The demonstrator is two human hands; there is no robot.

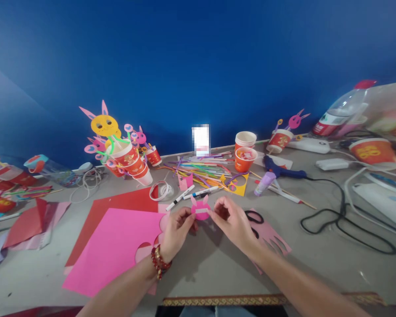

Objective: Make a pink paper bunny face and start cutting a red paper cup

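Between my two hands is a small pink paper rabbit head (202, 205) with two pale pink ears. A whitish strip (201, 211) lies across its face. My left hand (178, 226), with a red bead bracelet at the wrist, pinches the head's left edge. At the right edge, the thumb and fingers of my right hand (231, 220) are closed on the head or the strip's end; which one is hard to make out. Black-handled scissors (253, 217) lie partly hidden beside my right hand, on cut pink paper (275, 233).
Pink paper (112, 251) and red paper (86, 233) lie left. Behind my hands are markers (201, 192), a tape roll (160, 190) and pipe cleaners (201, 169). Decorated paper cups (128, 158) stand back left. A glue gun (284, 168), its cord and a plastic bottle (341, 110) are right.
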